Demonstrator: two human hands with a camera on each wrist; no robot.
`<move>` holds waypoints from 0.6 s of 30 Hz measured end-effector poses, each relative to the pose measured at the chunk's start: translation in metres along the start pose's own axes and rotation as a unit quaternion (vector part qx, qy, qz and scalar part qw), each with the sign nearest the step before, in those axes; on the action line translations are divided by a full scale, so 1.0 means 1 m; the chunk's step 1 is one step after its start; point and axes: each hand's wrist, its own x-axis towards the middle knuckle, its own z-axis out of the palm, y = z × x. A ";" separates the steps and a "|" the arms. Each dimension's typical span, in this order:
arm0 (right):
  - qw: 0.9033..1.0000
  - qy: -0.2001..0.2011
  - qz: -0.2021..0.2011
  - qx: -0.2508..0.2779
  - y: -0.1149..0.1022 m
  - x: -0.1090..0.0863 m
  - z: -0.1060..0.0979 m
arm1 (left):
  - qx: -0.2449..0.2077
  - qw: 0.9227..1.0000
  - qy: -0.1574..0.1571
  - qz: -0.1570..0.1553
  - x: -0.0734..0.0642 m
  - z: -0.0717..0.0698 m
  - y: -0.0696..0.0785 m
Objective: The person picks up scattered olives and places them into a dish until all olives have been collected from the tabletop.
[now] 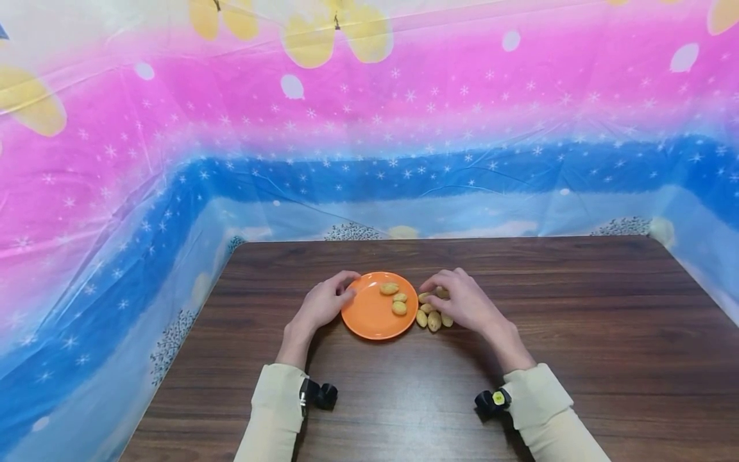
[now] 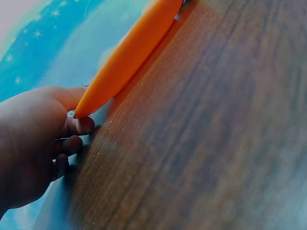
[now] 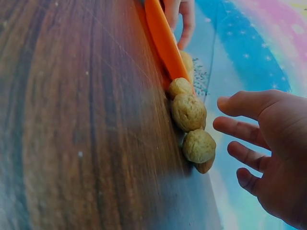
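An orange plate (image 1: 366,314) sits near the middle of the table with three small potatoes (image 1: 399,308) on its right half. My left hand (image 1: 320,301) pinches the plate's left rim; in the left wrist view its thumb lies over the edge and its fingers come from below. Just right of the plate, several more small potatoes (image 1: 434,321) lie in a cluster. Over that cluster hovers my right hand (image 1: 464,301), fingers spread and slightly bent. The right wrist view has a gap between these fingertips and the nearest potatoes (image 3: 189,112).
The dark wooden table (image 1: 577,359) reaches back to a pink and blue patterned cloth (image 1: 369,160) that hangs behind it and at the sides. Each wrist wears a small black camera (image 1: 493,403), close above the tabletop.
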 end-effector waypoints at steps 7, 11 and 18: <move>1.000 0.001 0.004 -0.001 0.006 -0.001 -0.001 | -0.003 1.000 -0.001 0.003 0.000 0.000 -0.001; 1.000 0.003 0.006 0.001 0.009 -0.001 -0.001 | -0.001 1.000 0.000 0.002 0.000 0.000 -0.001; 1.000 0.007 0.010 0.004 0.015 -0.001 -0.001 | 0.003 1.000 0.001 0.009 0.002 0.000 -0.002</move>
